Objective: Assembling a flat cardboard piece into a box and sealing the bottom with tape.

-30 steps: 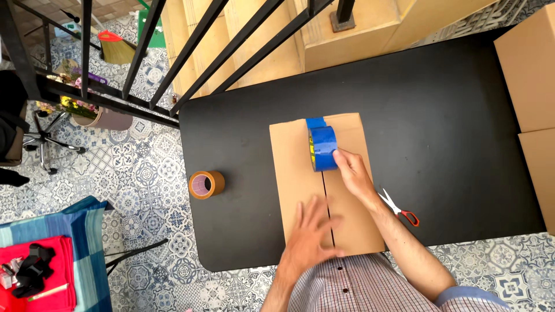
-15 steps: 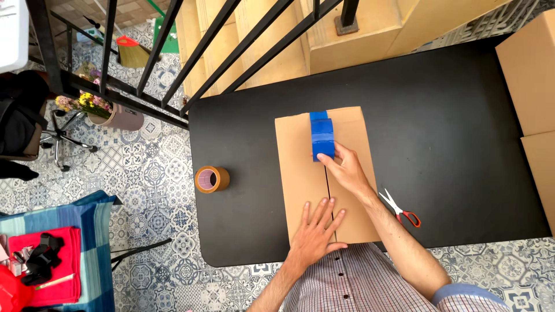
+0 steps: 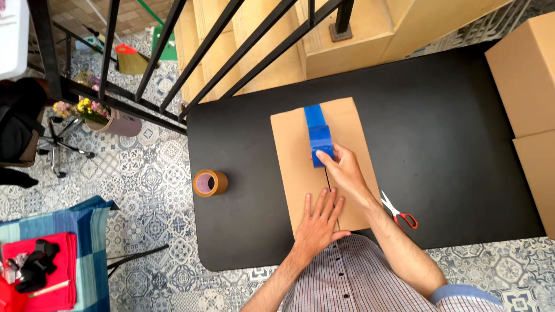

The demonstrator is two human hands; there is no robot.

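Right hand (image 3: 341, 167), fingers clenched on a blue tape dispenser (image 3: 319, 143), runs blue tape along the seam of a flat cardboard box (image 3: 295, 150) on the black counter (image 3: 439, 144); left hand (image 3: 318, 222) lies flat, fingers released, pinning the flaps; a drifting dispenser could leave the seam uncovered.

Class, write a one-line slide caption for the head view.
Right hand runs blue tape dispenser along cardboard box; left hand steadies it.
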